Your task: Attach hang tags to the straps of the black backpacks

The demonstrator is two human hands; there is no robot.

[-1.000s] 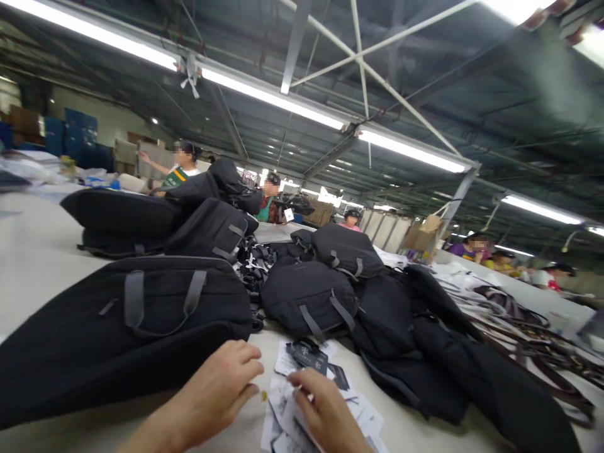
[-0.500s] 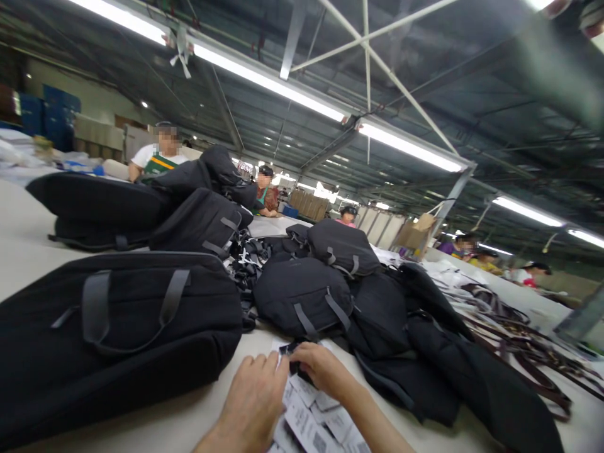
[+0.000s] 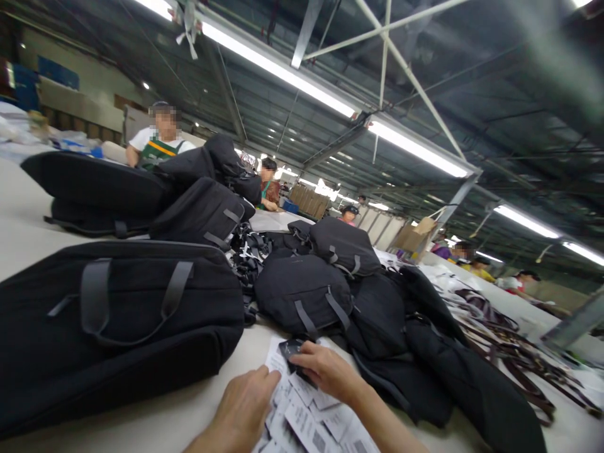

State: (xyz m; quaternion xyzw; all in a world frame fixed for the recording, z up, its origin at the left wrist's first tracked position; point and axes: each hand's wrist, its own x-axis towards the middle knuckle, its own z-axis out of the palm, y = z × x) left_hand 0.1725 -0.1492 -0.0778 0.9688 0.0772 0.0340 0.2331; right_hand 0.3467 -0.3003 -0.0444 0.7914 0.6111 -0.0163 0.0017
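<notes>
The right hand [image 3: 325,371] has its fingers [image 3: 302,360] curled down over a small black tag [image 3: 289,348], pinching its near edge against the pile beneath; the tag lies at the far end of a spread of white printed paper tags [image 3: 311,421]. The left hand [image 3: 245,409] rests beside it on the same spread, fingers [image 3: 268,380] close together and only slightly bent, their tips pressing flat on the left edge of the papers; it holds nothing that can be made out. The two hands are just beside each other, almost touching at the fingertips.

The papers lie fanned on the pale tabletop [image 3: 28,245], running off the bottom of the view. Just left of the hands sits a large black bag [image 3: 113,327] with two grey handle straps, lying on its side. Just beyond the black tag is a rounded black backpack [image 3: 302,296] with grey straps, and more black bags [image 3: 198,214] are heaped behind it and to the right. Dark straps [image 3: 509,352] trail across the tabletop on the far right. A person in a white shirt [image 3: 158,141] sits behind the far bags, with others farther back.
</notes>
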